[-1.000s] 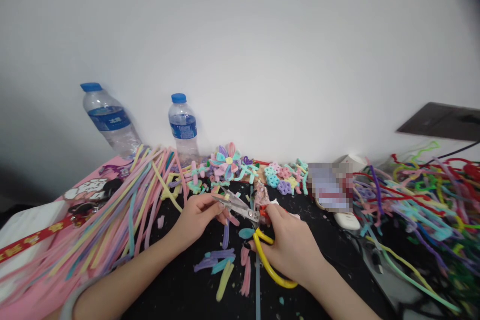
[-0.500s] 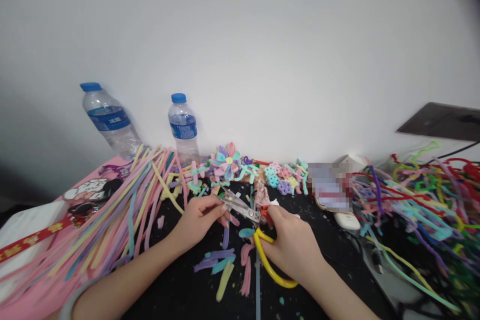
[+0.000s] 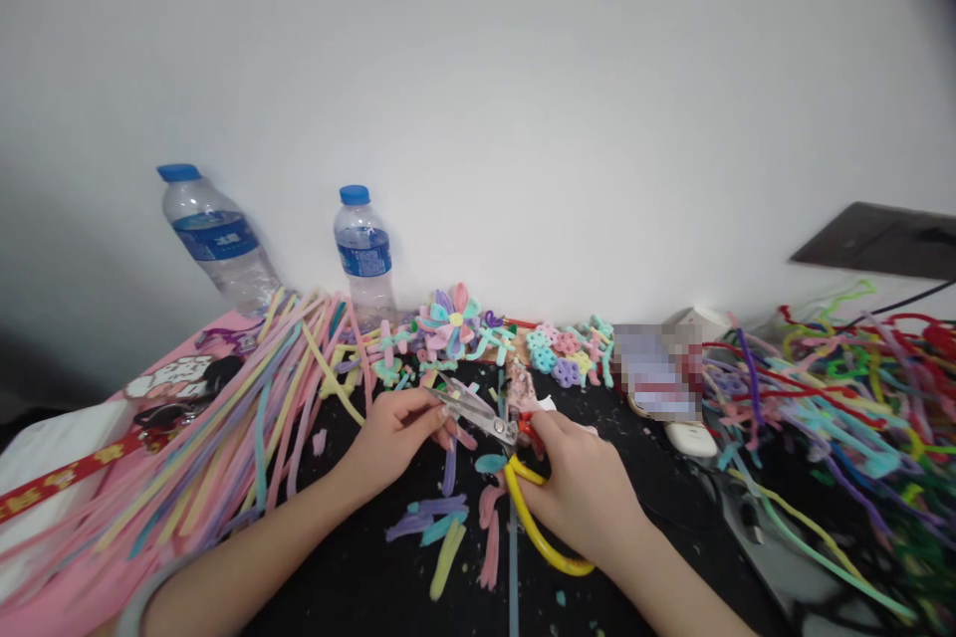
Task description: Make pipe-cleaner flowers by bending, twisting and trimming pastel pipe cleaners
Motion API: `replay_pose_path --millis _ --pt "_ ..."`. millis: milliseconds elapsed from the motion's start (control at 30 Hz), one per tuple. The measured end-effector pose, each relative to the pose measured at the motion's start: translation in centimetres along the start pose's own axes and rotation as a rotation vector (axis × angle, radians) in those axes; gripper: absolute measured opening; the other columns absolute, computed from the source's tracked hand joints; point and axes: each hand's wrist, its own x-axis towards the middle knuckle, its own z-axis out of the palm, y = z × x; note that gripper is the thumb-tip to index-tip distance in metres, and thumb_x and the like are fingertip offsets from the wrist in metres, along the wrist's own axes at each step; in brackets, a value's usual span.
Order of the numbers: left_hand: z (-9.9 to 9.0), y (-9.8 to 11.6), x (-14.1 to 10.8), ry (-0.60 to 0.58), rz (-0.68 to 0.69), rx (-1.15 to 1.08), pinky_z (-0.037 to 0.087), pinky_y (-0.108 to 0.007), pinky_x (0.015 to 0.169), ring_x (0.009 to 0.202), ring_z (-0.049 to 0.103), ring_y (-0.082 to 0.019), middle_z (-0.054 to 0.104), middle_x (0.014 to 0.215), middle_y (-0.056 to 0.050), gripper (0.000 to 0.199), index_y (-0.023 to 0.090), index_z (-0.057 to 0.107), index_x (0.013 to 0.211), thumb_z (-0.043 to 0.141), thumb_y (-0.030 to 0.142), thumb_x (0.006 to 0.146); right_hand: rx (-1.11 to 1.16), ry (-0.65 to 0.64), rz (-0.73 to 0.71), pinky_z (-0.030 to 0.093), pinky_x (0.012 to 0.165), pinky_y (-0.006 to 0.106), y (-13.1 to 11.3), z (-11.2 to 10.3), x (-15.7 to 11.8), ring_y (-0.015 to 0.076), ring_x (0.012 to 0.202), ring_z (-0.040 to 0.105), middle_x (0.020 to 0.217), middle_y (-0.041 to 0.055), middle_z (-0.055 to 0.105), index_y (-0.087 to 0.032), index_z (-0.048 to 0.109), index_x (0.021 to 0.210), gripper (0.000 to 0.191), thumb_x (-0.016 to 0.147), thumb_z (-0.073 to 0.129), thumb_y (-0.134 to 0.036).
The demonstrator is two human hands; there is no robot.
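My right hand (image 3: 579,483) is wrapped around the yellow handle of a pair of scissors (image 3: 534,528). Their metal blades point left and up, a little apart, and reach the fingertips of my left hand (image 3: 399,433). That hand is closed in a pinch, with a pinkish bit of fuzzy pipe cleaner (image 3: 467,439) showing at the fingers; most of it is hidden. Below on the black surface lie cut pieces: purple (image 3: 425,513), yellow-green (image 3: 446,562), pink (image 3: 490,547) and a teal loop (image 3: 490,463).
Long pastel pipe cleaners (image 3: 224,438) spread over the left side. Two water bottles (image 3: 363,249) stand by the wall. Finished fuzzy flowers (image 3: 455,320) line the back. A phone (image 3: 657,373) leans at right, before tangled bright pipe cleaners (image 3: 873,408).
The scissor blades have shifted very slightly down and left. Both hands keep nearly the same place and grip.
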Motion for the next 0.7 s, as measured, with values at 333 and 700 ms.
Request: replay_pose_path --millis 333,700 --pt "0.09 0.19 -0.02 -0.007 0.003 0.042 0.047 -0.024 0.059 0.056 0.061 -0.015 0.066 0.057 -0.002 0.023 0.014 0.064 0.065 0.05 0.021 0.083 0.002 0.01 -0.01 0.024 0.051 0.024 0.13 0.11 -0.1 0.0167 0.063 0.055 0.075 -0.0009 0.059 -0.022 0.05 0.08 0.022 0.07 0.062 -0.036" --pt "0.06 0.47 0.0 -0.019 0.016 0.073 0.046 -0.023 0.06 0.058 0.061 -0.015 0.067 0.059 -0.003 0.026 0.014 0.063 0.062 0.049 0.021 0.083 0.008 -0.01 -0.008 0.023 0.05 0.024 0.09 -0.17 0.07 0.0164 0.061 0.056 0.072 -0.0013 0.059 -0.02 0.048 0.071 0.021 0.069 0.062 -0.036"
